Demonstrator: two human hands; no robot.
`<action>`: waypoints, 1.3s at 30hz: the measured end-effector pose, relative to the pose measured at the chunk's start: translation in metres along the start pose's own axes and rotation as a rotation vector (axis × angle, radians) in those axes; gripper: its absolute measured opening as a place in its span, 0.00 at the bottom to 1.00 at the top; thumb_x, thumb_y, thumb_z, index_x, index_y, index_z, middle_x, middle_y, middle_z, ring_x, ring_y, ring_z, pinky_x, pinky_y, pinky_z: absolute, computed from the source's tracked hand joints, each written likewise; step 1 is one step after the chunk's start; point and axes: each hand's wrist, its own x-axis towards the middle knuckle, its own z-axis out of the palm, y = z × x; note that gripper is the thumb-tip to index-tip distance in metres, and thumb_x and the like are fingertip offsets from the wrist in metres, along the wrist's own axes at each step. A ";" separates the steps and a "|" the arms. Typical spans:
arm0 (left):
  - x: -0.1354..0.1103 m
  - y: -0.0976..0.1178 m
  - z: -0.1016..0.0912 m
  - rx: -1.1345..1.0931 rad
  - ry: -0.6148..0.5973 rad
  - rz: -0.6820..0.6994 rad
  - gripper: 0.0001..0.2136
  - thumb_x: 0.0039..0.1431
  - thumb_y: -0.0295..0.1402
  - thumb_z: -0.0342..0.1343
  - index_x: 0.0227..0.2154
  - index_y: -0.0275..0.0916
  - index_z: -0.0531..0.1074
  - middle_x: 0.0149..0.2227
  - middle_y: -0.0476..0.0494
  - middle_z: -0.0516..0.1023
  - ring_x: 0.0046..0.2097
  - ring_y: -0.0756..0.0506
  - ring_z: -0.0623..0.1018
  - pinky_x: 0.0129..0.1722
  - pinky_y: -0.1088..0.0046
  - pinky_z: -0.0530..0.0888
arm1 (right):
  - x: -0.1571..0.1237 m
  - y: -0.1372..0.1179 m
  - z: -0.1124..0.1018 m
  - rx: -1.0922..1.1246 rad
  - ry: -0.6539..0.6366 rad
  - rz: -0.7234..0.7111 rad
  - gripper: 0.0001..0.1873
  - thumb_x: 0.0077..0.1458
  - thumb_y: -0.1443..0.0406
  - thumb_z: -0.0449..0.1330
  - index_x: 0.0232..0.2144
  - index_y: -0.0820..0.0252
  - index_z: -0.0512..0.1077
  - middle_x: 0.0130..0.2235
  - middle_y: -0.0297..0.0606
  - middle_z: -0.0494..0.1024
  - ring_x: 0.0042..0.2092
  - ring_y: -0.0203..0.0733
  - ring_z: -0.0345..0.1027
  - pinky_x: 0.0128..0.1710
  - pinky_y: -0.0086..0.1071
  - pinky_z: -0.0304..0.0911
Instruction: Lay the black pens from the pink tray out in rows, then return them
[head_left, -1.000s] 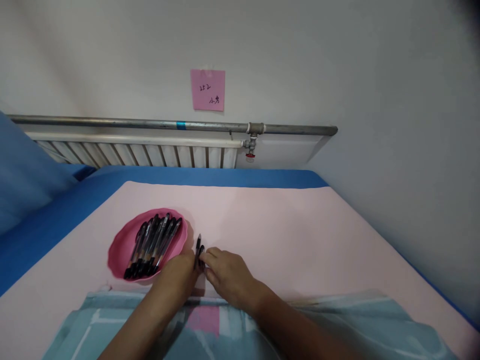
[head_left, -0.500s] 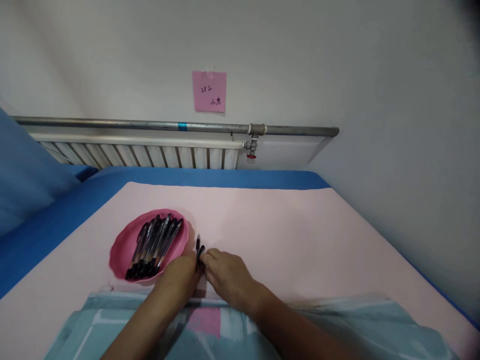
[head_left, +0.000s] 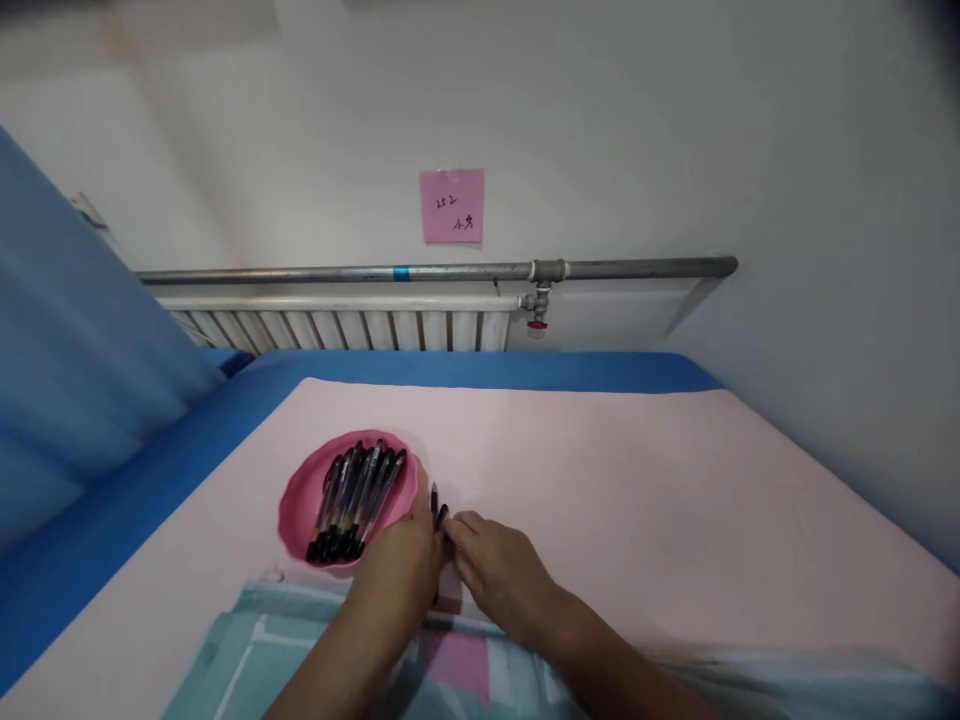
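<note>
My left hand (head_left: pixel 401 565) is closed around a black pen (head_left: pixel 434 495), whose narrow tip points up past the fingers. Beside that tip shows a short, rounded black piece that looks like a pen cap (head_left: pixel 443 513). The fingertips of my right hand (head_left: pixel 499 570) pinch at it, close against the left fingers. Most of the pen is hidden by the hands. Just left of them, a pink scalloped bowl (head_left: pixel 294 520) holds several black pens (head_left: pixel 356 500) with clear barrels, lying side by side.
A pink cloth (head_left: pixel 600 480) covers the blue-edged surface (head_left: pixel 487 370). Teal patterned fabric (head_left: pixel 232 650) lies along the near edge. Behind are a radiator (head_left: pixel 375 328), a metal pipe (head_left: pixel 465 272) with a valve (head_left: pixel 538 305), and a pink note (head_left: pixel 452 206). A blue curtain (head_left: pixel 75 350) hangs left.
The whole view has shifted, so bowl, hands and wall appear farther right and slightly lower. Both hands remain together at the pen beside the bowl.
</note>
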 end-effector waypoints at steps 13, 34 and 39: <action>0.025 -0.078 -0.038 0.031 0.323 -0.340 0.11 0.56 0.36 0.45 0.35 0.37 0.68 0.40 0.37 0.76 0.41 0.40 0.75 0.34 0.69 0.67 | -0.001 0.010 0.004 0.167 0.094 0.086 0.20 0.53 0.74 0.46 0.48 0.57 0.64 0.44 0.40 0.70 0.42 0.39 0.67 0.41 0.31 0.61; 0.035 -0.086 -0.034 0.004 0.327 -0.364 0.15 0.59 0.34 0.41 0.32 0.35 0.73 0.37 0.32 0.78 0.39 0.38 0.77 0.35 0.66 0.69 | -0.001 0.009 0.003 0.163 0.104 0.094 0.14 0.55 0.70 0.46 0.42 0.57 0.66 0.41 0.39 0.71 0.40 0.39 0.67 0.40 0.32 0.62; 0.022 -0.064 -0.038 -0.167 0.503 -0.264 0.16 0.62 0.37 0.35 0.40 0.40 0.68 0.39 0.41 0.77 0.42 0.44 0.75 0.37 0.72 0.68 | -0.001 0.010 0.005 0.168 0.121 0.087 0.14 0.54 0.71 0.47 0.42 0.56 0.67 0.41 0.38 0.71 0.39 0.39 0.67 0.40 0.32 0.61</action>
